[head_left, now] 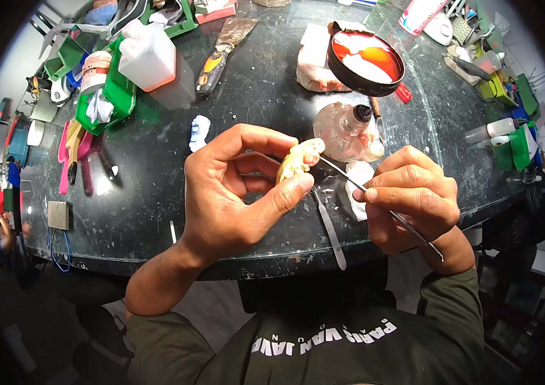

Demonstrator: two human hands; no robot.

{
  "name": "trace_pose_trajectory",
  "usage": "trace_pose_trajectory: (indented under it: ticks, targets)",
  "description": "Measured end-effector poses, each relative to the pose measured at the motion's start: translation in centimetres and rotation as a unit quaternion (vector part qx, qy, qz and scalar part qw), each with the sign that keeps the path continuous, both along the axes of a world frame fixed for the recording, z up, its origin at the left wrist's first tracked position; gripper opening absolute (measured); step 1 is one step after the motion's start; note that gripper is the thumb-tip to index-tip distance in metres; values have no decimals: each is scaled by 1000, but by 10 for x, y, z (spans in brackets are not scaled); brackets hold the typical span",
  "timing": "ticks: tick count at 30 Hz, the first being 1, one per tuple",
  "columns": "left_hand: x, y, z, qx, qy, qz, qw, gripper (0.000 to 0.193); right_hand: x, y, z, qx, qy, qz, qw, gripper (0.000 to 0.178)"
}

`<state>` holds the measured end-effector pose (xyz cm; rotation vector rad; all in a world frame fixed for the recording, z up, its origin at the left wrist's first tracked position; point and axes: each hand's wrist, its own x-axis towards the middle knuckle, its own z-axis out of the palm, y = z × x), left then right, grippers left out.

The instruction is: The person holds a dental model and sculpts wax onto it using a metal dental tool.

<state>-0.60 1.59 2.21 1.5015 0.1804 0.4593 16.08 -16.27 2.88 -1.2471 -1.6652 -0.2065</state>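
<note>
Between the thumb and fingertips of my left hand (227, 189) is a small yellowish dental cast (290, 168) with pinkish material on its right side. My right hand (413, 196) pinches a thin metal dental carving tool (338, 169) like a pen. One tip of the tool reaches the cast's right side, and its other end sticks out below my right hand. A flat metal scalpel handle (330, 231) lies on the bench between my hands. Beside my right fingers is a white crumpled piece (357, 192), partly hidden.
Past my hands stand a squat clear bottle with a dark cap (343, 131) and a black-rimmed round pan of red material (365, 61). A scraper (224, 54), a white plastic jug (147, 58) and a green bin (125, 96) sit far left. The dark bench's edge (272, 274) curves nearby.
</note>
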Motion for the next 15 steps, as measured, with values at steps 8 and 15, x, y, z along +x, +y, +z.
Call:
trace_pose_trajectory:
  ticks: [8, 15]
  targets:
    - [0, -1, 0, -36, -1, 11, 999, 31, 0, 1, 0, -7, 3, 6, 1000, 33]
    - [-2, 3, 0, -1, -5, -2, 1000, 31, 13, -5, 2, 23, 57, -53, 997, 26]
